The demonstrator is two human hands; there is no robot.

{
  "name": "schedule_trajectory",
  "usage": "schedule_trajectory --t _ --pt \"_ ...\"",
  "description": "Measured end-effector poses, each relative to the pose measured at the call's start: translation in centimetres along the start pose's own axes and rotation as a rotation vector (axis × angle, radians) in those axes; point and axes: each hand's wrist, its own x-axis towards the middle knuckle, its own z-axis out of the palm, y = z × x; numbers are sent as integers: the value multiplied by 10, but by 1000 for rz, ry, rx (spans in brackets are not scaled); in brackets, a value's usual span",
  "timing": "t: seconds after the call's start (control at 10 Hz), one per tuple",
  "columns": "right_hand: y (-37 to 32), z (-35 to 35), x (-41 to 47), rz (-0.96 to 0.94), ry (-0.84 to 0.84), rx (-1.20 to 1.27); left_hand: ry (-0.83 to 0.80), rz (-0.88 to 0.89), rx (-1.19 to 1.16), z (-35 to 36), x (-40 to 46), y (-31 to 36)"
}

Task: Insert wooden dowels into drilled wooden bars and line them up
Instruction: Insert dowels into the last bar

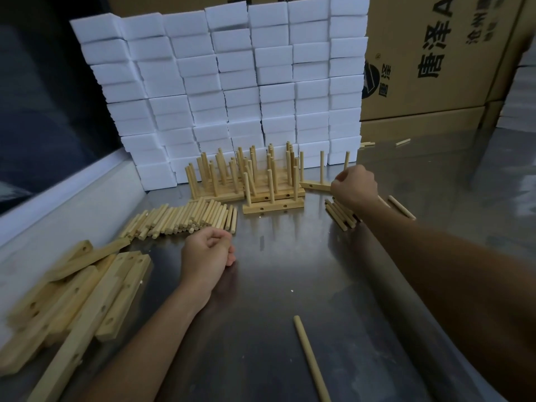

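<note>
The right hand [352,184] holds a bar [314,185] with sticks [322,166] in it. The left hand [207,253] is curled, holding nothing.

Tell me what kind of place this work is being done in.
Probably a small workshop or packing room: a steel worktable, printed cardboard cartons, a wall of stacked white foam blocks, and batches of loose dowels and drilled bars.
</note>
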Motion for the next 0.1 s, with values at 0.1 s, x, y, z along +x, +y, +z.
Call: schedule_trajectory --t 0.1 --pt "-7 -5 -12 -44 -9 43 -19 7 1 -1 0 1"
